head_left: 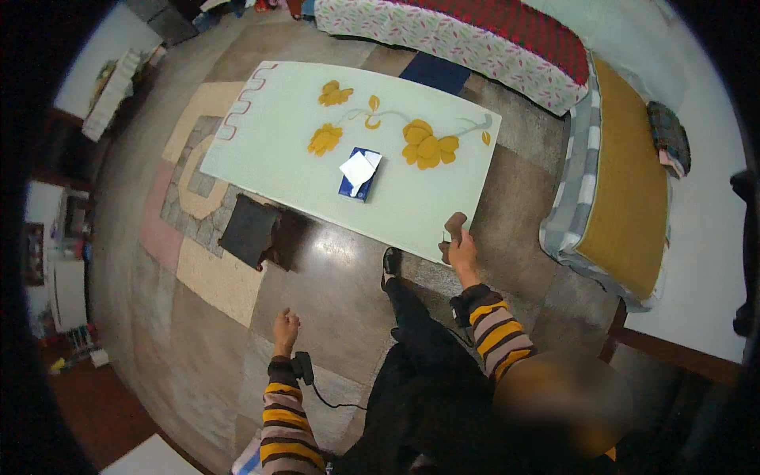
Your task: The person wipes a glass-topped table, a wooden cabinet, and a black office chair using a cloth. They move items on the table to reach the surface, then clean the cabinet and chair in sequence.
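My right hand (pixel 462 252) is closed around a brown object (pixel 455 224) at the near right corner of the table; what the object is I cannot tell. Part of it shows on both sides of my fingers. My left hand (pixel 287 326) hangs over the floor at the lower left, fingers loosely curled, with nothing seen in it. On the pale table (pixel 273 142), which bears yellow flower patterns, a blue box or book (pixel 350 185) lies with a white paper-like piece (pixel 358 168) on top. A black device is strapped at each wrist.
A dark stool (pixel 246 230) stands by the table's near edge. Beyond the table is a bed or couch with a floral cover (pixel 427 44). Another, with a mustard top (pixel 629 184), is at the right. A cable hangs near my left wrist.
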`<state>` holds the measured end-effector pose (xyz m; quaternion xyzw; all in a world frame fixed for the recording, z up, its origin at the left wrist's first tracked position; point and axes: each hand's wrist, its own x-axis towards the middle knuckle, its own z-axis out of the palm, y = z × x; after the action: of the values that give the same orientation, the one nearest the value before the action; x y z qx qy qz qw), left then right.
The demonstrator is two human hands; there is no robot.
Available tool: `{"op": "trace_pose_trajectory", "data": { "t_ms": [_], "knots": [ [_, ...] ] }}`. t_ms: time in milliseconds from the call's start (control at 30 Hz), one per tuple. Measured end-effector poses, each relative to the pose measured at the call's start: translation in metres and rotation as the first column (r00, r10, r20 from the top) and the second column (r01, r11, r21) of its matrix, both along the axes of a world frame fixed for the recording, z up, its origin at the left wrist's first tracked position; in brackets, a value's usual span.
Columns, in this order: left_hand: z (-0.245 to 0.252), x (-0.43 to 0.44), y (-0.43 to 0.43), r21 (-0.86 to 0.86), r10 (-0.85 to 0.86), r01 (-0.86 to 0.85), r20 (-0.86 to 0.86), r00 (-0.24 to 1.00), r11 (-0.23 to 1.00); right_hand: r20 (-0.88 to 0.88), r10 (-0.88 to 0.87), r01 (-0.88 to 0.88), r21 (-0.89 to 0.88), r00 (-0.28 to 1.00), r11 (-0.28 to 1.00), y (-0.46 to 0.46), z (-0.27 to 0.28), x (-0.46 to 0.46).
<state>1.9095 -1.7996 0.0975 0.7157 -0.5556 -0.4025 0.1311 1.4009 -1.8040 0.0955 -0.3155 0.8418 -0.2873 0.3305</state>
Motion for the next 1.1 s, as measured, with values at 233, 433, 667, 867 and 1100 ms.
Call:
{"op": "trace_pose_trajectory", "data": {
  "t_ms": [233,433,667,867,1100],
  "knots": [
    [-0.051,-0.003,-0.176,0.011,-0.203,0.203,0.083,0.976,0.979,-0.356,0.089,-0.051,0.115,0.93,0.992,-0.064,-0.097,0.042],
    [-0.056,-0.034,-0.32,0.129,-0.263,0.234,0.311,0.913,0.964,-0.406,0.324,-0.178,0.356,0.854,0.917,-0.092,-0.134,0.044],
    [-0.082,-0.086,-0.456,0.182,-0.398,0.357,0.309,0.864,0.916,-0.555,0.25,-0.141,0.233,0.794,0.962,-0.159,-0.153,-0.039],
    [-0.127,-0.077,-0.568,0.013,-0.576,0.612,0.353,0.737,0.791,-0.722,0.151,-0.048,0.162,0.675,0.986,-0.24,-0.188,-0.153],
    [-0.153,0.011,-0.736,0.024,-0.6,0.717,0.567,0.564,0.697,-0.913,0.189,0.092,0.236,0.361,0.967,-0.344,-0.241,-0.319]
  ]
}}
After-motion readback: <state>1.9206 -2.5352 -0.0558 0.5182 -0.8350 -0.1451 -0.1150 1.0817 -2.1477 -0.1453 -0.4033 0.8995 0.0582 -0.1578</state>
